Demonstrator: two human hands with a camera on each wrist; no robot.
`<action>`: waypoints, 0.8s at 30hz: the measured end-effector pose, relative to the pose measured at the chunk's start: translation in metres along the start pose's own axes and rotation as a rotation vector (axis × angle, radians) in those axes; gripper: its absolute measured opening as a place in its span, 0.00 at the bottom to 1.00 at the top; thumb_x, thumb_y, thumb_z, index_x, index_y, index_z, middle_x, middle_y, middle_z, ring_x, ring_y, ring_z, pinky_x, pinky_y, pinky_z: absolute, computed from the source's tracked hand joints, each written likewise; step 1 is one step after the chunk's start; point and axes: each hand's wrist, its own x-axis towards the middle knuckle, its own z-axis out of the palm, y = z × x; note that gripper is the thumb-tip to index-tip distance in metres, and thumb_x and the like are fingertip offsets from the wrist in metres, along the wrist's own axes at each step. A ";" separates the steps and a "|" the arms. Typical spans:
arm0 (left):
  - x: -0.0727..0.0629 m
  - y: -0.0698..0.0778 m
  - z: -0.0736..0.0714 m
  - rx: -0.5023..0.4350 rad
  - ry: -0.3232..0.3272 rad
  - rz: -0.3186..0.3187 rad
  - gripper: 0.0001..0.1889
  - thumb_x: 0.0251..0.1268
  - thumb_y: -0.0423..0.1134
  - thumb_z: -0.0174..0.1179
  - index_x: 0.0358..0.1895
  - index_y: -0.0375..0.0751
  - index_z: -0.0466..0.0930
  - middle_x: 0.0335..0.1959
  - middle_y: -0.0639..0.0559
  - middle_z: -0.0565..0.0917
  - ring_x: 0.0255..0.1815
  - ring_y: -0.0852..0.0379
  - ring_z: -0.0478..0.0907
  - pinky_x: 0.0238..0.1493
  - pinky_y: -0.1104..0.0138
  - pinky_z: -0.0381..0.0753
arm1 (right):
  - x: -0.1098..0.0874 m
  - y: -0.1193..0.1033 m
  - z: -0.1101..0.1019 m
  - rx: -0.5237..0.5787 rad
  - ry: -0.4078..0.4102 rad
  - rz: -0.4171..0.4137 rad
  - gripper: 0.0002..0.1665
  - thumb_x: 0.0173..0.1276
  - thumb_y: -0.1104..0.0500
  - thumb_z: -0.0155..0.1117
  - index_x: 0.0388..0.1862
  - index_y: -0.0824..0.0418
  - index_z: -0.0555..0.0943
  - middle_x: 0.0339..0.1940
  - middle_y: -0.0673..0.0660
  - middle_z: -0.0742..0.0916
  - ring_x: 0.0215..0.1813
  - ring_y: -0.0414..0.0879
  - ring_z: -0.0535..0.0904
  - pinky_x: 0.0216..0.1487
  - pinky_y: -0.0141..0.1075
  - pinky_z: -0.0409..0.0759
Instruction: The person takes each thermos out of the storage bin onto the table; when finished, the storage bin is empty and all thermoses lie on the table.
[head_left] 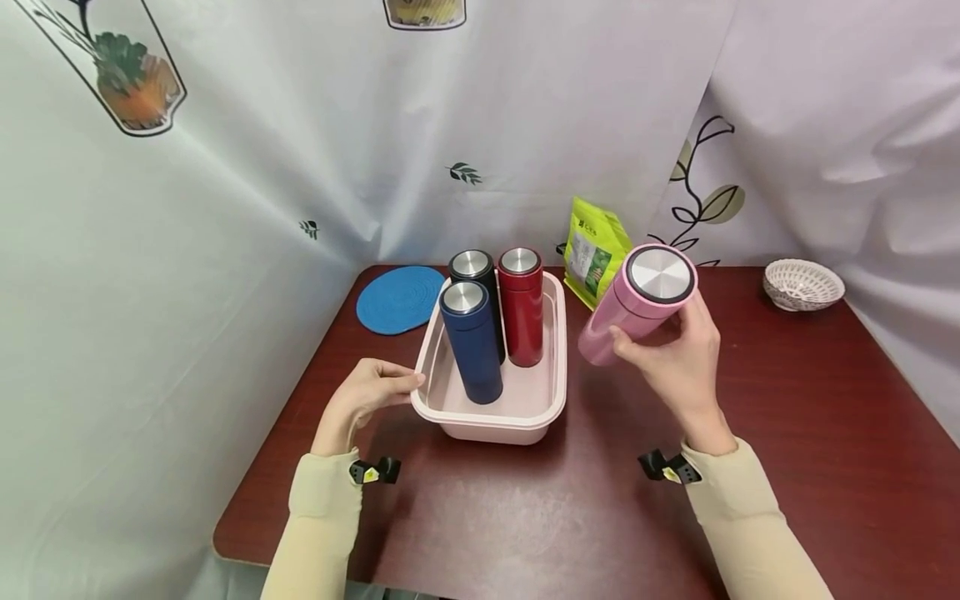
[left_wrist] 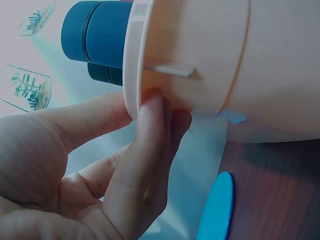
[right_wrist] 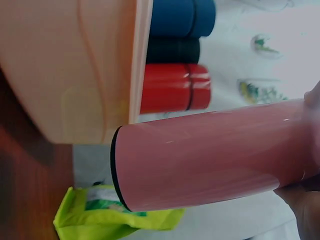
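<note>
Tub (head_left: pixel 558 367): room inside, front right
Inside obstacles: blue bottle (head_left: pixel 474 354), black bottle (head_left: pixel 480 267), red bottle (head_left: pixel 524 312)
Left side: left hand (head_left: pixel 372 387), gripping the tub
Right side: tilted pink bottle (head_left: pixel 626 308), bag (head_left: pixel 590 250) behind it
Front: free passage over table (head_left: pixel 525 508)

Can see little of the black bottle (head_left: pixel 471 264) inside the tub (head_left: pixel 495 434), behind the blue bottle (head_left: pixel 472 350). Can't read the fine print on the green pouch (head_left: pixel 596 242) right of the tub. Lose the pink bottle's (right_wrist: pixel 200 160) top end, right of the tub, past the right wrist view's edge.
</note>
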 end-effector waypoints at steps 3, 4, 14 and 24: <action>-0.001 0.001 0.000 -0.006 -0.001 -0.007 0.21 0.62 0.36 0.67 0.51 0.21 0.80 0.43 0.35 0.85 0.35 0.54 0.86 0.53 0.50 0.82 | 0.001 0.012 0.001 -0.017 0.001 0.054 0.42 0.40 0.73 0.79 0.59 0.68 0.76 0.50 0.60 0.82 0.48 0.30 0.77 0.47 0.17 0.76; -0.001 0.001 0.000 -0.009 -0.001 -0.008 0.20 0.62 0.35 0.67 0.52 0.21 0.80 0.43 0.35 0.85 0.35 0.54 0.86 0.53 0.50 0.82 | 0.001 0.017 0.001 -0.022 -0.001 0.071 0.42 0.41 0.73 0.79 0.60 0.67 0.76 0.51 0.58 0.82 0.48 0.30 0.77 0.47 0.17 0.76; -0.004 0.002 0.002 -0.030 0.019 -0.012 0.19 0.61 0.34 0.67 0.50 0.22 0.81 0.42 0.35 0.86 0.34 0.55 0.86 0.49 0.54 0.85 | -0.003 0.059 0.007 -0.082 -0.049 0.179 0.37 0.48 0.66 0.79 0.58 0.66 0.75 0.47 0.54 0.79 0.48 0.30 0.76 0.47 0.15 0.75; -0.005 0.004 0.001 -0.054 0.016 -0.011 0.20 0.61 0.33 0.67 0.50 0.20 0.80 0.40 0.36 0.86 0.33 0.54 0.86 0.50 0.51 0.83 | -0.002 0.081 0.014 -0.136 -0.094 0.215 0.37 0.51 0.62 0.78 0.60 0.66 0.74 0.48 0.61 0.78 0.51 0.47 0.78 0.47 0.14 0.72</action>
